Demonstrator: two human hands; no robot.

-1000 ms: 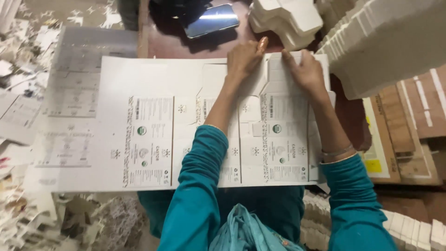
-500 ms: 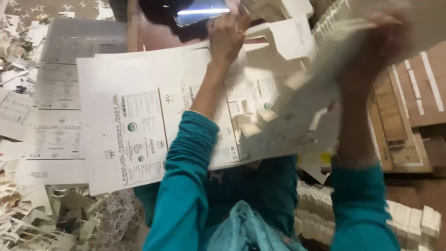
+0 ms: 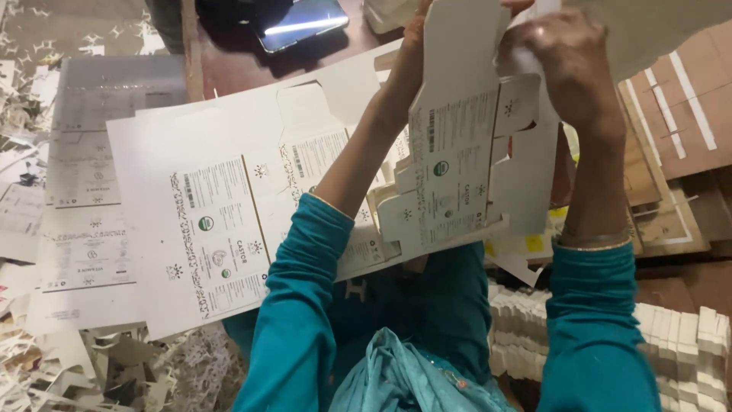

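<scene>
Both hands lift 1 die-cut blank off the sheet.
Left hand pinches its top edge, right hand clamps the side, keeping it flat and clear.

This looks like a small packaging or print-finishing workshop. A large printed sheet of uncut carton layouts lies over a dark wooden table, with more such sheets stacked to the left. Paper trimmings litter the floor (thin strips and punched-out scraps), and punched-out flat carton blanks stand in tight white stacks at lower right. Brown cardboard pieces lie beyond.
</scene>
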